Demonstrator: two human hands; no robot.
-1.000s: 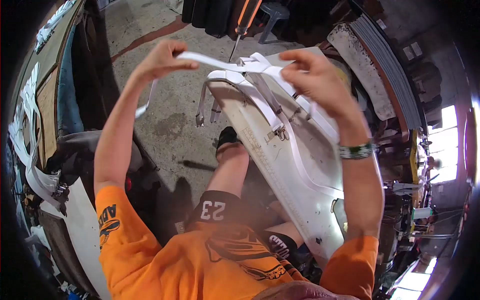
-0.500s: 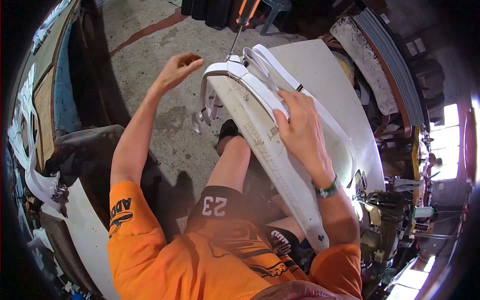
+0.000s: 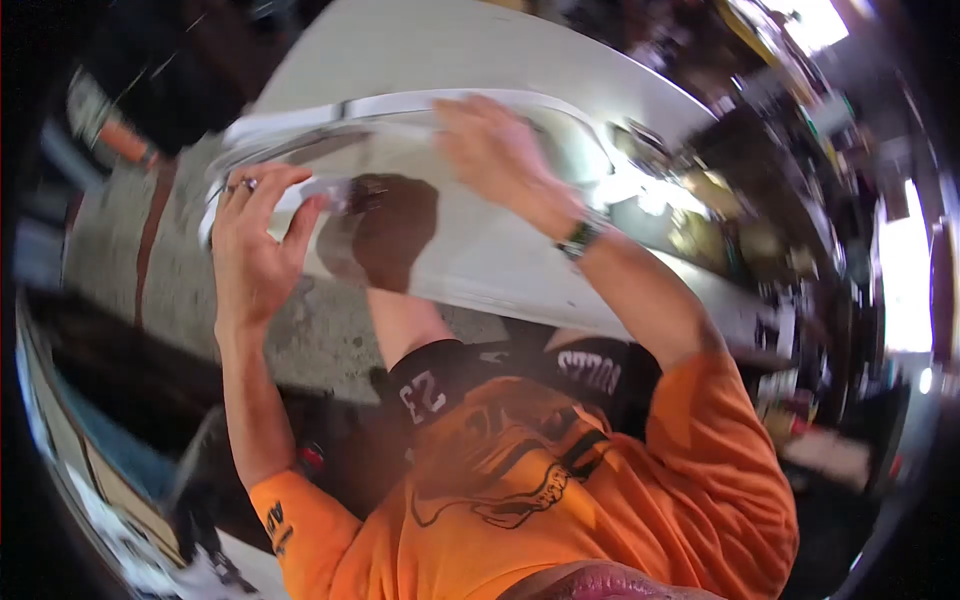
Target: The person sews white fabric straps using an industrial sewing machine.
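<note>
White straps (image 3: 395, 104) lie in long loops over the pale tabletop, bunched at its left end. My left hand (image 3: 255, 225) is at that bunch, fingers curled over a white strap (image 3: 292, 194) that passes between them and the thumb. Small shiny metal shows at its fingers. My right hand (image 3: 500, 160), smeared by motion, hovers over the middle of the table beside the far strap. What it holds, if anything, I cannot tell. A blurred orange screwdriver handle (image 3: 125, 142) shows beyond the left hand.
The pale table (image 3: 470, 50) spans the space before me, its near edge over my knees. A bright lamp glow (image 3: 640, 190) lights its right side, with cluttered tools and gear behind. Concrete floor (image 3: 190, 220) with a reddish stripe lies at the left.
The view has swung, so the table now lies across in front of me. My left hand has come in to the straps; my right hand has left the strap it rested on.
</note>
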